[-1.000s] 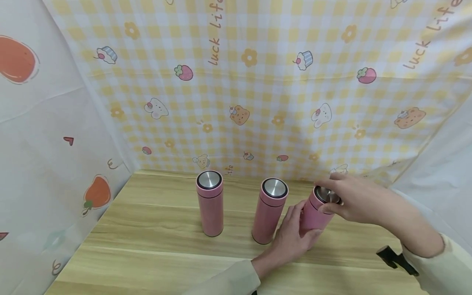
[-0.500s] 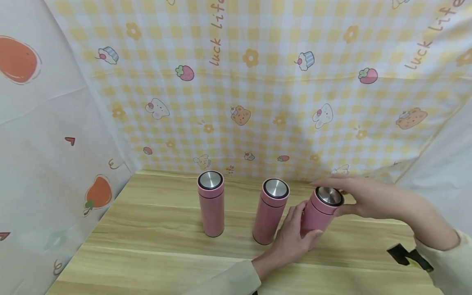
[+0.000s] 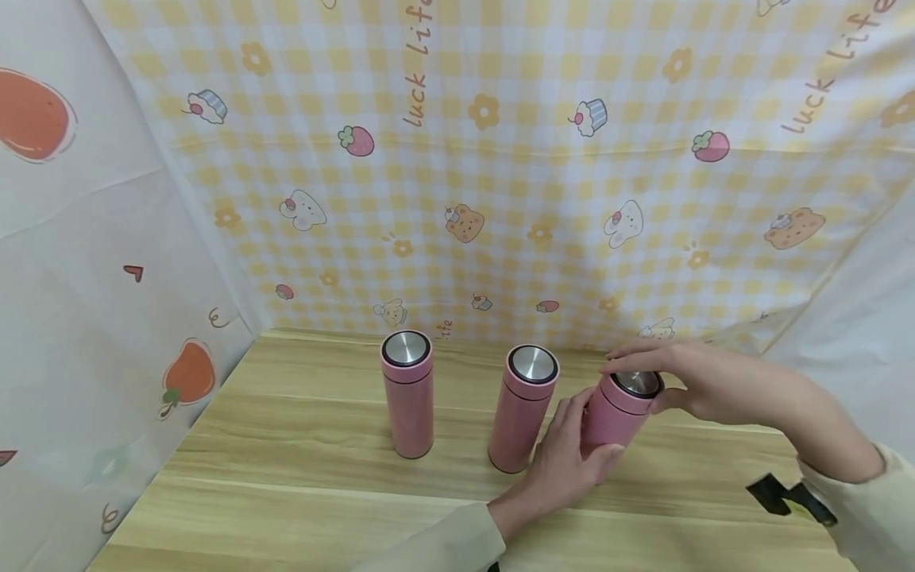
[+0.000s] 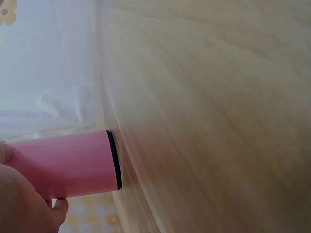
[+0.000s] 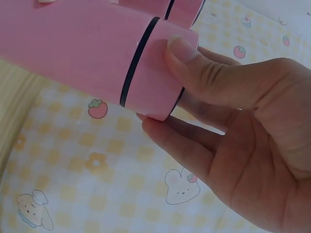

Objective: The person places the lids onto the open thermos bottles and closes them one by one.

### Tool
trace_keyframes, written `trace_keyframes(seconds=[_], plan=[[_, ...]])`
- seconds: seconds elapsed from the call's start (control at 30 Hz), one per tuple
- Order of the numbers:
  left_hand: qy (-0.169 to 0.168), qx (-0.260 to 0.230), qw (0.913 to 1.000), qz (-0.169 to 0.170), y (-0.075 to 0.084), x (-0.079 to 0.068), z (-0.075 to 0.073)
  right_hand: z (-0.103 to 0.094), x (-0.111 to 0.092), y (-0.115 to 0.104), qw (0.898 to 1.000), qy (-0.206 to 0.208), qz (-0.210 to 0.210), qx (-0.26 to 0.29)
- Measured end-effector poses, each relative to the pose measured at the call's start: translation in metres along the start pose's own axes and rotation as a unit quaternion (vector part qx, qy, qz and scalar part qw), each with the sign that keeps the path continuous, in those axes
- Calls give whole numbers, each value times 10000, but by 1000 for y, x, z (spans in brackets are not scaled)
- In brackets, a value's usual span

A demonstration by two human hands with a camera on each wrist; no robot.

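A pink thermos (image 3: 611,419) stands at the right of the table, slightly tilted in the head view. My left hand (image 3: 565,465) grips its body from the front left, fingers behind and thumb in front. The right hand (image 3: 704,388) comes in from the right and pinches the lid (image 5: 155,70), thumb on the near side and fingertips on the opposite rim. Its steel top shows partly under the fingers. In the left wrist view, the black-edged base of the thermos (image 4: 73,165) is right at the tabletop.
Two matching thermoses stand upright to the left: a middle thermos (image 3: 522,417) close beside my left hand, and a left thermos (image 3: 411,409) farther off. Behind the wooden table (image 3: 300,445) hangs a yellow checked cloth (image 3: 515,175); a white printed cloth (image 3: 86,334) closes the left side.
My right hand slid round the lid to the right and loosened, exposing the steel top; now its fingers are back against the rim. The left hand and the other two thermoses stayed put.
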State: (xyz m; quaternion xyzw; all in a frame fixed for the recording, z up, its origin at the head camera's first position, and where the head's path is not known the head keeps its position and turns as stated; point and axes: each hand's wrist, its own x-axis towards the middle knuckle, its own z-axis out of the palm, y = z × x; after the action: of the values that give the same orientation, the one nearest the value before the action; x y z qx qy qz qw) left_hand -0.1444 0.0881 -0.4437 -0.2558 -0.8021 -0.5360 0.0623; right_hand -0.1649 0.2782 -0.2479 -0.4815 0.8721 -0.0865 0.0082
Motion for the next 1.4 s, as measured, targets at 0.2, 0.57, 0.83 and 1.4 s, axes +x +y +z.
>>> trace_keyframes(seconds=[0.2,0.57,0.83,1.4], plan=[[58,-67,9999,-103,2,0,1,-2,0,-5,9995,-133,298,-20],[286,108,9992,-240,4,-1,-1,2,6,-11,9986,-24,368,-386],[339,183,9989,-269,4,-4,-3,5,8,-14,9983,67,317,-493],[-743,594,9953,-188,22,-33,-30,9,-19,-13,9968,616,401,-319]])
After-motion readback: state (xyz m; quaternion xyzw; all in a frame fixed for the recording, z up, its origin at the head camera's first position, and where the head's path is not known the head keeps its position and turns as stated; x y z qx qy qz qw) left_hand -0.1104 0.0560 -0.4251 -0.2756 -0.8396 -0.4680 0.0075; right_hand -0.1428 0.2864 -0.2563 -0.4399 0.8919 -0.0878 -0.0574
